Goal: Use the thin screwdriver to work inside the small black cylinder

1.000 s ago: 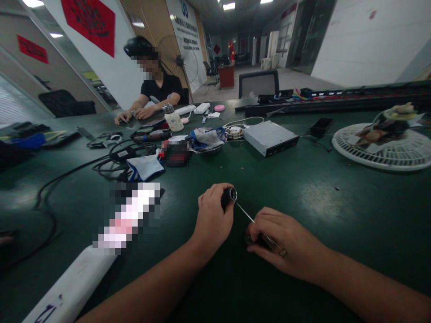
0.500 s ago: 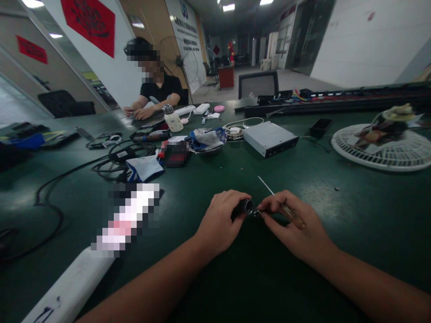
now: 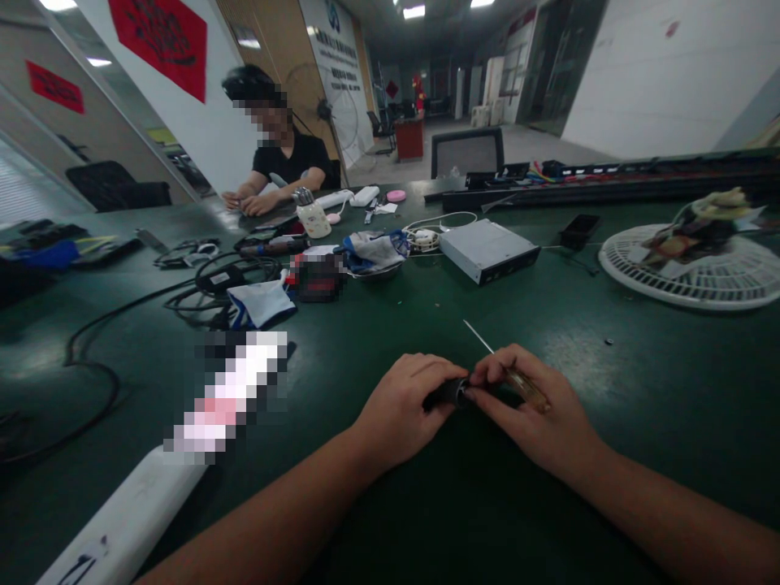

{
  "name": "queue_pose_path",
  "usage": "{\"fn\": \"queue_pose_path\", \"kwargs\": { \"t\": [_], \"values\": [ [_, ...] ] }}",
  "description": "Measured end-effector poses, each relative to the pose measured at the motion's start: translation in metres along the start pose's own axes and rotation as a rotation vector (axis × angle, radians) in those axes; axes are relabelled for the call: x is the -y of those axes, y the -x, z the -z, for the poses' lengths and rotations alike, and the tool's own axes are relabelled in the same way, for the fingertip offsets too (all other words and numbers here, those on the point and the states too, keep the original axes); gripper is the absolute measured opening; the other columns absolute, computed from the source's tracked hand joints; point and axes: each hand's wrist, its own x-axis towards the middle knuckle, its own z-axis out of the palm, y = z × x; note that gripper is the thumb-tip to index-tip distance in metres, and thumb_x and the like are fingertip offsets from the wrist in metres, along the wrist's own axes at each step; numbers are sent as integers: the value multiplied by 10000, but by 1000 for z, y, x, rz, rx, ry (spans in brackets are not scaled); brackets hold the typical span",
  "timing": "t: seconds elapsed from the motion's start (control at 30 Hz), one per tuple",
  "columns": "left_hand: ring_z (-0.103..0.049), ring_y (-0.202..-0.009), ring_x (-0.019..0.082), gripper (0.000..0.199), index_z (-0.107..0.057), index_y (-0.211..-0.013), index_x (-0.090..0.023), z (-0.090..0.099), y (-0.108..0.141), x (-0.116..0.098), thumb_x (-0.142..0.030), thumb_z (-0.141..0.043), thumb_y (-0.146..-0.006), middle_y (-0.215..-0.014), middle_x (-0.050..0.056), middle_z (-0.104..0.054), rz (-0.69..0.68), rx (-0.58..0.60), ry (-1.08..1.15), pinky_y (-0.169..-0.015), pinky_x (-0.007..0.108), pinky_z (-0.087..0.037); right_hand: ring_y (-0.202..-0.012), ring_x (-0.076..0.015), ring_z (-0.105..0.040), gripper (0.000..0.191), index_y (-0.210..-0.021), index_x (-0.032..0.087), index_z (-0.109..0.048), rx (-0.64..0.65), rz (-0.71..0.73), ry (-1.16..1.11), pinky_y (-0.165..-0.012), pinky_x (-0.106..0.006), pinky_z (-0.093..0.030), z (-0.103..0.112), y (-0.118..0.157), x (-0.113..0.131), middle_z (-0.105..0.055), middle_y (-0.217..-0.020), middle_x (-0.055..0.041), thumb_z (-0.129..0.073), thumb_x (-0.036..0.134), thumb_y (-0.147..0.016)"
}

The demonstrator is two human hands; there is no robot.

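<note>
My left hand [image 3: 399, 410] is closed around a short black tube [image 3: 457, 392], its open end facing right. In my right hand [image 3: 536, 406] lies a screwdriver [image 3: 525, 388] with an amber handle, its thin metal shaft pointing up and to the left, away from the tube. The thumb and index finger of that hand meet at the tube's open end, on a small shiny part that is mostly hidden. Whether this part sits inside the tube or only against its rim, I cannot tell.
A silver disc drive [image 3: 487, 248] and a white fan grille [image 3: 688, 272] lie beyond my hands. Gloves [image 3: 374, 250], cables [image 3: 210, 280] and a white lamp-like bar [image 3: 127, 508] are to the left. A co-worker [image 3: 289, 162] sits across the green table.
My left hand has moved right and slightly down with the tube, closing the gap to my right fingertips. The small part that showed between the hands is now at the tube's opening.
</note>
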Motion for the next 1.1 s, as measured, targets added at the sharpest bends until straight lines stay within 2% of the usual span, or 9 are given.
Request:
{"fn": "queue_pose_path", "kwargs": {
  "t": [0.17, 0.33, 0.57, 0.77, 1.1],
  "values": [
    [-646, -1016, 213, 270, -622, -1115, -205, -2, 1, 1, -156, -722, -869, -1108, 36, -717, -17, 4, 0, -898, 379, -463, -854, -170, -717, 233, -839, 244, -527, -16, 66, 46, -762, -303, -548, 1, 1, 1, -721, -926, 9, -729, 129, -840],
    [-650, -979, 213, 269, -628, -1119, -201, -3, 1, 1, -197, -734, -872, -1069, 28, -726, -53, -18, -1, -875, 381, -458, -831, -163, -687, 247, -856, 250, -509, -19, 86, 77, -747, -301, -534, 1, 0, 3, -687, -906, 14, -702, 98, -835],
    [-646, -981, 202, 294, -634, -1110, -209, -2, 1, 1, -156, -746, -843, -1065, 18, -713, 16, -112, 26, -863, 364, -475, -885, -184, -662, 246, -903, 253, -493, 40, 86, 25, -793, -337, -533, 0, 0, 4, -653, -983, -5, -688, 119, -837],
    [-655, -985, 201, 303, -627, -1089, -201, -2, 1, 1, -115, -749, -826, -1073, 22, -719, -59, -33, 30, -870, 361, -470, -834, -195, -661, 236, -919, 242, -527, 33, -39, 49, -739, -350, -536, -1, -4, 1, -658, -954, -17, -709, 150, -801],
    [-638, -991, 200, 333, -609, -1064, -209, -1, 2, -1, -64, -716, -783, -1068, 17, -699, -24, 1, 35, -878, 362, -464, -810, -204, -648, 214, -978, 231, -559, 87, -45, 173, -722, -359, -515, -2, -3, 7, -658, -924, -23, -685, 177, -813]
  ]
}}
